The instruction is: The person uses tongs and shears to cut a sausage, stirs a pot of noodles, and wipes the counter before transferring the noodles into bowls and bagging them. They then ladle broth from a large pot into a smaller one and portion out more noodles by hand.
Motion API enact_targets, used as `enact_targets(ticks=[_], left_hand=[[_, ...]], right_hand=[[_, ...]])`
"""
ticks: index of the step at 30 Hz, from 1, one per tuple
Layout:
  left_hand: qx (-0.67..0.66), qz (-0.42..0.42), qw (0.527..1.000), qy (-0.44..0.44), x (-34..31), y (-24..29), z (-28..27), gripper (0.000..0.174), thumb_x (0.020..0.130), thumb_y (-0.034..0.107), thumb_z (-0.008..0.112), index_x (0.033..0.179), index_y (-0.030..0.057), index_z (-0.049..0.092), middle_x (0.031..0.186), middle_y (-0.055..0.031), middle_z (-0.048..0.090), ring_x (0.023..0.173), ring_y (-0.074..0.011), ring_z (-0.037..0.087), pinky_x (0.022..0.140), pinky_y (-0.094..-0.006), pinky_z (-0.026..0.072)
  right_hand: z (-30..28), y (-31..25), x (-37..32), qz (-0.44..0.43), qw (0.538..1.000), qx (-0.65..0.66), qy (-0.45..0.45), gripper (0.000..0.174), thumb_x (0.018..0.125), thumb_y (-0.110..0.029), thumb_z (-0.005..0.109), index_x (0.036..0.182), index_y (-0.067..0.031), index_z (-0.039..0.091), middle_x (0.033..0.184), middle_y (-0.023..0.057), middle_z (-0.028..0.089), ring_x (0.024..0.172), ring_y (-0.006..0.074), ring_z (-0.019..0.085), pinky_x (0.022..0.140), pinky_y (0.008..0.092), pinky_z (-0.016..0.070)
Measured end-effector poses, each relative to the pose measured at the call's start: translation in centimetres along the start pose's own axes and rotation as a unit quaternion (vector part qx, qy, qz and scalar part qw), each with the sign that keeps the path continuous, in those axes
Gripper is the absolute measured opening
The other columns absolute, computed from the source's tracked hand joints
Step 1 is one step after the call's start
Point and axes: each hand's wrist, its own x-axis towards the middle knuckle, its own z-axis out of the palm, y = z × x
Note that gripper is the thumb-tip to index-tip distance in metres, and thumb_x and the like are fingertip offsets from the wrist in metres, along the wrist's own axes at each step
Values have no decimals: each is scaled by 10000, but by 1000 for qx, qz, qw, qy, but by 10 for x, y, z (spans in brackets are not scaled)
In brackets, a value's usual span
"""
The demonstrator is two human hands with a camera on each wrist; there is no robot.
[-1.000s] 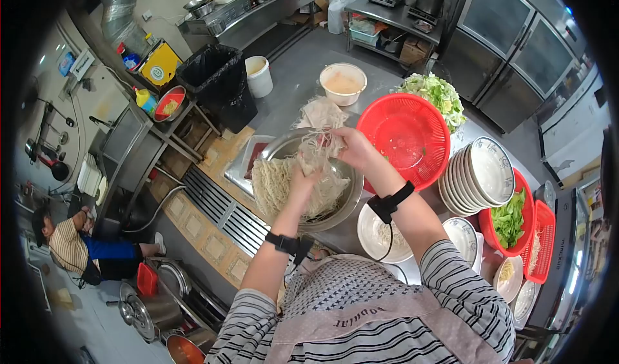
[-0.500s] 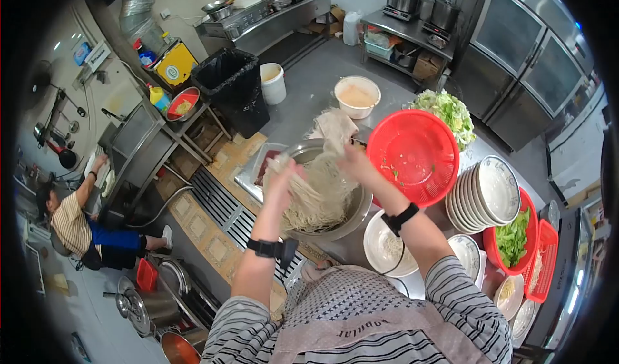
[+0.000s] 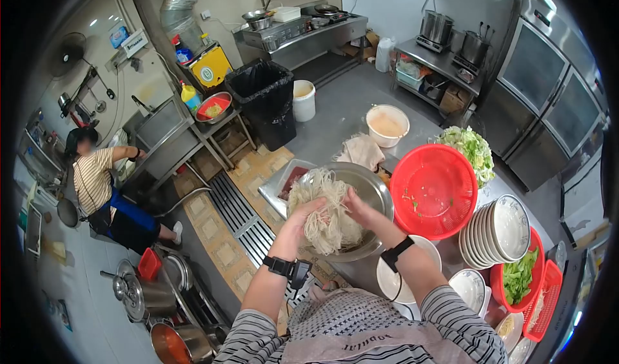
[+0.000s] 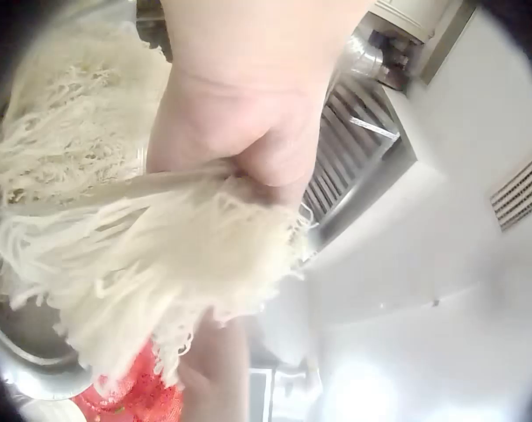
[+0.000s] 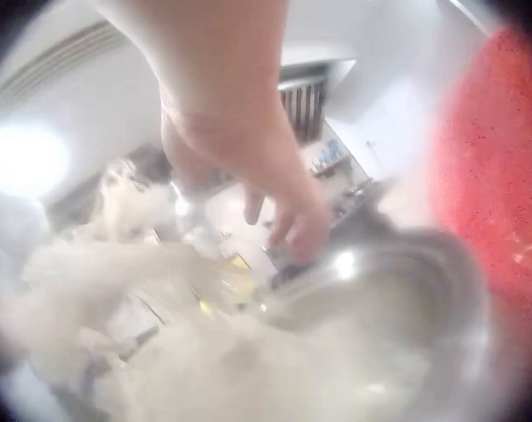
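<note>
A bundle of thin white noodles [image 3: 322, 225] hangs over a wide steel bowl [image 3: 379, 196], lifted above more noodles [image 4: 81, 114] lying inside it. My left hand [image 3: 304, 217] grips this bundle, with loose strands spilling from the grasp in the left wrist view. On the other side, my right hand [image 3: 362, 210] hovers over the bowl close to the strands. Its fingers [image 5: 306, 233] are loosely bent and hold nothing in the right wrist view. Several strands drape from the bundle toward the bowl's middle.
A red basket [image 3: 433, 190] stands right of the bowl, beside chopped cabbage [image 3: 467, 151] and stacked bowls [image 3: 493, 232]. Behind lie a cloth [image 3: 360, 152] and a white tub [image 3: 388, 125]. A tray of meat [image 3: 290, 182] sits left. Another person [image 3: 97, 183] works at the sink.
The noodles have been pulled and shaken apart, then gathered up in my left hand. My right hand has come away from the strands. The head view has shifted, and the other person has turned.
</note>
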Motion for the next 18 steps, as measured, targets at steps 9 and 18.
enact_targets(ticks=[9,18], left_hand=[[65,127,988,54,0,12,-25,288,801,91,640,1058,-19,571,904,-106,637,705,-187,626,592,-319,539],[33,254,956,141,-53,57,-36,280,853,133,588,1095,1,543,988,-96,607,842,-206,609,668,-327,527]], right_hand=[[30,-52,-31,-108,960,-258,5,165,830,-129,630,984,-69,644,736,-29,603,631,58,525,564,208,424],[-61,-13,-10,-193,809,-518,201,181,817,-194,581,903,-55,660,824,164,654,795,286,643,726,351,497]])
